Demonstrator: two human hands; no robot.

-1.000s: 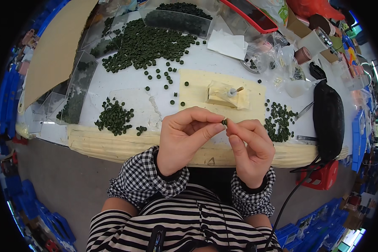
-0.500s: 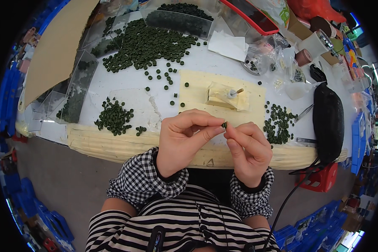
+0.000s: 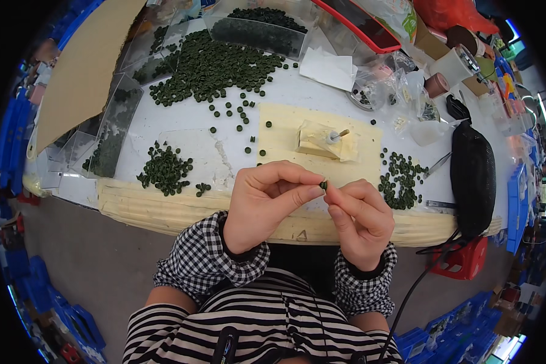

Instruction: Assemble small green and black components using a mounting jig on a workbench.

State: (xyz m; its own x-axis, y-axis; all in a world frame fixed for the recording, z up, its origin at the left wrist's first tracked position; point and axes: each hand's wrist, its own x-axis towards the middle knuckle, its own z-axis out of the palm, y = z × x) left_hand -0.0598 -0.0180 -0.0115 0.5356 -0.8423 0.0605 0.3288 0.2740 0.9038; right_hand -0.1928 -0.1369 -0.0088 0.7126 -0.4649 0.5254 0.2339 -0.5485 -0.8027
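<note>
A small dark green piece (image 3: pixel 324 184) is held on the near side of a wrapped block (image 3: pixel 312 144), pinched between thumb and forefinger of the left hand (image 3: pixel 255 206). It is met from the other side by curled fingertips of the right hand (image 3: pixel 363 215); whether it is also gripped by them cannot be told. The block, topped by a peg (image 3: pixel 340 134), is set on a yellow sheet (image 3: pixel 279 130) spread over the desk (image 3: pixel 273 91). To the block's right, a loose cluster (image 3: pixel 400 182) of green pieces is flanked by tweezers (image 3: pixel 438 164) and a black pouch (image 3: pixel 474 176). To its left, another small pile (image 3: pixel 165 170) is seen; beyond and to the left, a large heap (image 3: pixel 218 67) is spread, backed by a clear tray (image 3: pixel 258 35) filled with such pieces. Farther left of the block, a second clear tray (image 3: pixel 116 133), with dark pieces inside, is partly covered by a cardboard sheet (image 3: pixel 79 73). Behind the block, the desk is taken up by folded white paper (image 3: pixel 329 67) and a red-edged phone (image 3: pixel 370 27); behind and to its right, a round dish (image 3: pixel 361 102) holding a few dark pieces is crowded by clear plastic bags (image 3: pixel 400 85).
</note>
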